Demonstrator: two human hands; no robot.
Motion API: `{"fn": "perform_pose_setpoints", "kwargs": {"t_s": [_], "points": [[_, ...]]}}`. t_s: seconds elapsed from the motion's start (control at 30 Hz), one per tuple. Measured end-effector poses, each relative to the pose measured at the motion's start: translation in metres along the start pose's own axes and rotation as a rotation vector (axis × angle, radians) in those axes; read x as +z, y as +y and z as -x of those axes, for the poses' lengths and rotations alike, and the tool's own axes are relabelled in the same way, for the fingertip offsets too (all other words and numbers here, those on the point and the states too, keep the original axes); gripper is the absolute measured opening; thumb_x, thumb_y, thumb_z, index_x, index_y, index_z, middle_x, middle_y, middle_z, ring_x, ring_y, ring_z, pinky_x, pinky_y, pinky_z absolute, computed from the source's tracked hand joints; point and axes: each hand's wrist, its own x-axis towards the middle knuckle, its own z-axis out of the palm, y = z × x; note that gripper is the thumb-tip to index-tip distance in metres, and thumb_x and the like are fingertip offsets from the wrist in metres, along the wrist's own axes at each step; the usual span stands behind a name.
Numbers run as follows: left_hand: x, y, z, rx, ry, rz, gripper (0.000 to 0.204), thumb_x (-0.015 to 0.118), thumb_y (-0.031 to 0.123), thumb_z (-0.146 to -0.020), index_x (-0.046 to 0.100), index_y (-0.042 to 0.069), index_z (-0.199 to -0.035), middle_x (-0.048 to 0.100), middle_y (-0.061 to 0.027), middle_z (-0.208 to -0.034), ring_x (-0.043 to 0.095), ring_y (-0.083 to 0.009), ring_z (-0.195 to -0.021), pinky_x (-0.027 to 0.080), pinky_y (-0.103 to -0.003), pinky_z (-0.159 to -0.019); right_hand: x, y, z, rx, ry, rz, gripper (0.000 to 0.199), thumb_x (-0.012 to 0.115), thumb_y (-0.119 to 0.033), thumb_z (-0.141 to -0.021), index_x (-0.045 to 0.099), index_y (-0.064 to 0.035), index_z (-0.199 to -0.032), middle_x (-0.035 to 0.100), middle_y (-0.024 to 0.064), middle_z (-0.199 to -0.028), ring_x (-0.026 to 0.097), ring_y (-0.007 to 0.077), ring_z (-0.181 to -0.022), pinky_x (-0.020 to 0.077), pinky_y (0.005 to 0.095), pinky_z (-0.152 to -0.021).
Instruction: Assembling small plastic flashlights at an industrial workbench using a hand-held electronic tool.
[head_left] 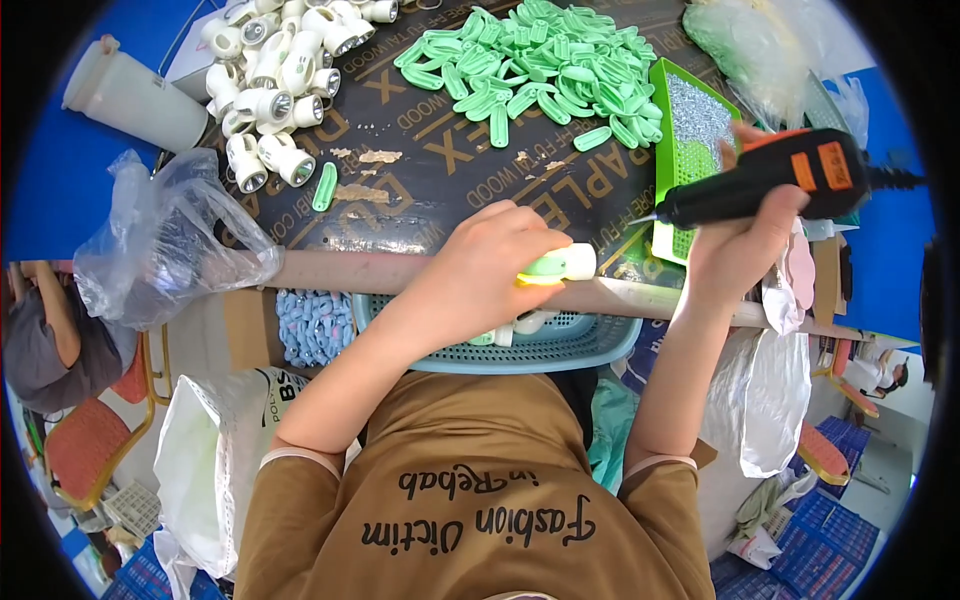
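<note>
My left hand (490,258) is closed around a small white and green flashlight (579,262) at the table's front edge. Its head points right and a yellowish glow shows along its green part. My right hand (745,225) grips a black and orange electric screwdriver (740,182), whose thin bit points left, some way above and right of the flashlight. Beside that bit stands a bright green tray (661,105) with many small silvery screws (700,112) in it. Below my left hand, a blue-grey basket (470,358) holds a few white and green pieces, partly hidden.
Many green plastic pieces (560,70) are heaped at the table's far middle. White flashlights (290,85) pile up at far left, near a white container (135,95) and a clear plastic bag (165,235). One green piece (325,187) lies apart. Light blue pieces (313,325) sit below the edge.
</note>
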Motion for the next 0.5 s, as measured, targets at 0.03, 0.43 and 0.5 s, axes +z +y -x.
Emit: {"fn": "perform_pose_setpoints", "kwargs": {"t_s": [0.03, 0.43, 0.5], "points": [[-0.001, 0.002, 0.000, 0.003, 0.029, 0.043, 0.034, 0.072, 0.012, -0.065, 0.063, 0.004, -0.097, 0.058, -0.0085, -0.084, 0.055, -0.0248, -0.078, 0.045, -0.033, -0.068, -0.007, 0.001, 0.000, -0.171, 0.084, 0.162, 0.040, 0.058, -0.015, -0.086, 0.039, 0.0016, -0.116, 0.053, 0.0123, -0.102, 0.052, 0.0204, -0.094, 0.0413, 0.0335, -0.085], [-0.026, 0.056, 0.004, -0.135, -0.015, 0.278, 0.038, 0.075, 0.014, -0.067, 0.054, 0.003, -0.097, 0.061, -0.0097, -0.096, 0.062, -0.0228, -0.083, 0.048, -0.028, -0.071, -0.010, -0.053, 0.074, 0.177, -0.707, 0.296, 0.033, 0.049, -0.024, -0.088, 0.052, 0.0020, -0.108, 0.055, 0.0181, -0.102, 0.053, 0.0295, -0.094, 0.0420, 0.0363, -0.083], [-0.024, 0.056, 0.007, -0.228, -0.031, 0.548, 0.040, 0.075, 0.015, -0.069, 0.050, 0.003, -0.099, 0.061, -0.0105, -0.097, 0.062, -0.0200, -0.086, 0.047, -0.028, -0.071, -0.010, -0.051, 0.073, 0.134, -0.719, 0.268, 0.030, 0.049, -0.021, -0.087, 0.052, 0.0019, -0.107, 0.055, 0.0176, -0.102, 0.053, 0.0283, -0.093, 0.0425, 0.0349, -0.082]]}}
